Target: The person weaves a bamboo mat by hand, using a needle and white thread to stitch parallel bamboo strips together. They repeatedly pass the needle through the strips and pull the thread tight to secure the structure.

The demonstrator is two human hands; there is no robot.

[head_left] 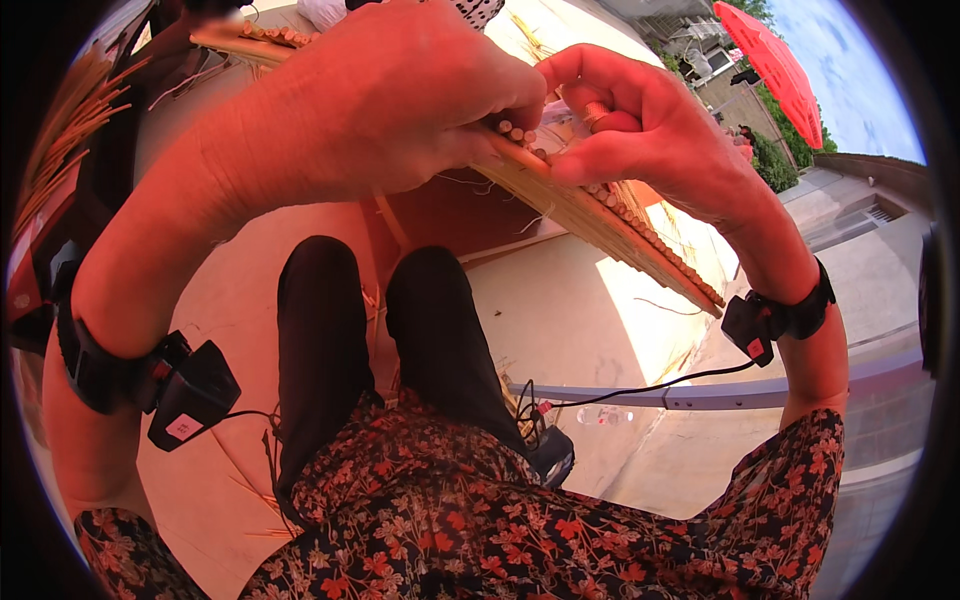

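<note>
A mat of pale straw-coloured stalks [635, 232] slants from between my hands down to the right, the cut round ends of its stalks lined up along one edge. My left hand [400, 100] is closed on the upper end of this mat, its thumb and fingers beside a few stalk ends. Facing it, my right hand [655, 115] has curled fingers and its thumb against the stalk edge. The right forefinger reaches over to the left fingertips. A tan band [597, 112] circles one right finger. What the right fingertips pinch is hidden.
Loose stalks [70, 140] stand in a bundle at the far left. Another row of stalks [265, 38] lies at the upper left. A black cable [655, 386] runs between my wrist devices. A grey metal bar [690, 398] crosses the floor; a red umbrella [775, 70] stands beyond.
</note>
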